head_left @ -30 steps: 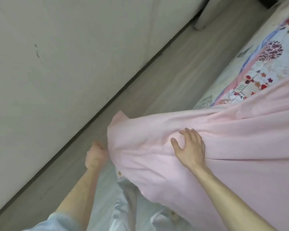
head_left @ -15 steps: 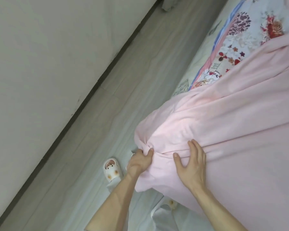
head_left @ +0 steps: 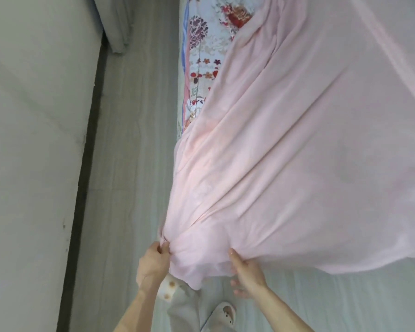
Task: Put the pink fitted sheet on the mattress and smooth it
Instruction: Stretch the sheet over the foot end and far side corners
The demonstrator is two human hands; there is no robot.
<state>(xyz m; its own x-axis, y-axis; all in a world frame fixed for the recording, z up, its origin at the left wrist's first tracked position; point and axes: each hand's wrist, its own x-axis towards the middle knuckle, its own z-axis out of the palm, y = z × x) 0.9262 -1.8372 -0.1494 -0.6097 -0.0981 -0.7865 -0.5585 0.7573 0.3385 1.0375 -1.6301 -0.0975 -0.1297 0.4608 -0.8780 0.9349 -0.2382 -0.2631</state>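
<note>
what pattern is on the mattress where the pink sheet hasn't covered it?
Floral print: red and purple flowers on pale blue-white, on the mattress, seen in the head view.

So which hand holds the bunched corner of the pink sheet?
The left hand: it pinches gathers of the pink fitted sheet; the right hand grips the flatter edge.

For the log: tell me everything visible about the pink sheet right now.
The pale pink, soft-looking fabric sheet lies spread over the floral-patterned mattress, leaving a strip bare along the far left edge. Long creases fan down to the near corner, where the cloth is gathered into a bunch hanging over the mattress end. The left hand pinches that bunch; the right hand grips the hem beside it, thumb on top.
</note>
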